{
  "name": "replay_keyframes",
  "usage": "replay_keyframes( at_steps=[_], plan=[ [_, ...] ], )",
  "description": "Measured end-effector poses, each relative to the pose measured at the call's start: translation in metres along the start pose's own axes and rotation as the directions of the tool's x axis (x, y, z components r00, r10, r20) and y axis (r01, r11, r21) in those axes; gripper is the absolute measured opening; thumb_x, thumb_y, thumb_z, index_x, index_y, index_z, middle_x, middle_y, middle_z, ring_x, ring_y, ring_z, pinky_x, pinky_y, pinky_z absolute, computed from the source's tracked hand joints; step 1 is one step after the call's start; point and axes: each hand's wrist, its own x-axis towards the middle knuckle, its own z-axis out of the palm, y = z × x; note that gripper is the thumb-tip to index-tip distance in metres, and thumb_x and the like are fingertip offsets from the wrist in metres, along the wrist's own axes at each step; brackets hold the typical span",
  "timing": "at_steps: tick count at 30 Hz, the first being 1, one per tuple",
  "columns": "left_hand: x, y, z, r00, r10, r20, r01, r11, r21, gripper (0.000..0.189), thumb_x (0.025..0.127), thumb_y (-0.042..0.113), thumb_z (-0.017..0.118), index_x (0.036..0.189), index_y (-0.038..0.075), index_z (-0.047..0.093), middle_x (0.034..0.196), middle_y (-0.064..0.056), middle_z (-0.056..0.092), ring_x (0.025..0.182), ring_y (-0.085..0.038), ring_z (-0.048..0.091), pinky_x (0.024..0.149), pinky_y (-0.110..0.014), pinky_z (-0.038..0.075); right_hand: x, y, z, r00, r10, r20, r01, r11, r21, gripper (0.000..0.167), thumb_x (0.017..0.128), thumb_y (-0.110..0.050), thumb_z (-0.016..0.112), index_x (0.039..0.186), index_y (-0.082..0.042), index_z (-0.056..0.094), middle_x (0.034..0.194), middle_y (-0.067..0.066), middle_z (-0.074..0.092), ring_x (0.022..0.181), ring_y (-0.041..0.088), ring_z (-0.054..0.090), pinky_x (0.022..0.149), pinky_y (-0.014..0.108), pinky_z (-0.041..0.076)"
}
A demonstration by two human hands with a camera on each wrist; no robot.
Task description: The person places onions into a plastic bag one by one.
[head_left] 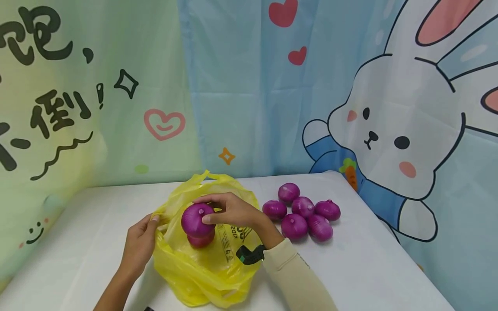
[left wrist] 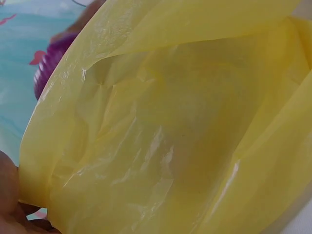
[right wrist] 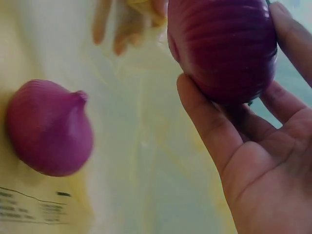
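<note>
My right hand (head_left: 229, 210) grips a purple onion (head_left: 194, 219) between thumb and fingers, above the yellow plastic bag (head_left: 175, 272). Beneath it, a second onion (head_left: 200, 240) lies on the bag's yellow plastic; the right wrist view shows this lower onion (right wrist: 48, 129) apart from the held onion (right wrist: 224, 48). At the bag's left edge, my left hand (head_left: 141, 242) pinches the plastic between thumb and fingers. In the left wrist view the raised yellow plastic (left wrist: 161, 136) covers most of the picture and partly hides the held onion (left wrist: 51, 63).
Several purple onions (head_left: 303, 207) sit grouped on the white table (head_left: 362, 268), right of the bag. Behind the table hangs a printed curtain (head_left: 233, 86) with a rabbit. A small dark object (head_left: 148, 309) shows at the bottom edge of the head view.
</note>
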Motion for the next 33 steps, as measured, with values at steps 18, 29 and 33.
replay_keyframes(
  at_steps=[18,29,33],
  plan=[
    [0.0,0.002,0.0,1.0,0.011,0.014,-0.011,1.0,0.002,0.046,0.106,0.032,0.038,0.13,-0.002,0.057,0.1,-0.017,0.064,0.072,-0.011,0.057,0.064,-0.023,0.048,0.003,0.045,0.004,0.956,0.118,-0.267,-0.135,0.99,-0.047,0.048,0.093,-0.017,0.068,0.137,-0.005,0.054,0.122,0.005,0.062,0.108,0.016,0.058,0.09,0.028,0.049],
    [0.0,0.002,0.0,1.0,0.01,0.006,-0.01,1.0,-0.008,0.045,0.106,0.032,0.039,0.129,-0.001,0.058,0.096,-0.016,0.064,0.071,-0.011,0.057,0.063,-0.023,0.049,0.0,0.066,0.007,0.917,0.197,-0.346,-0.197,0.98,0.035,0.047,0.095,-0.019,0.065,0.138,-0.003,0.053,0.128,0.013,0.058,0.107,0.025,0.06,0.087,0.033,0.052],
    [0.0,0.001,-0.001,1.0,0.008,0.007,-0.008,1.0,0.0,0.046,0.106,0.032,0.038,0.13,-0.002,0.057,0.095,-0.015,0.064,0.071,-0.01,0.057,0.063,-0.023,0.048,-0.001,0.068,0.008,0.873,0.263,-0.411,-0.265,0.963,0.052,0.049,0.094,-0.027,0.067,0.138,-0.009,0.054,0.128,0.009,0.059,0.109,0.024,0.059,0.087,0.035,0.051]
  ],
)
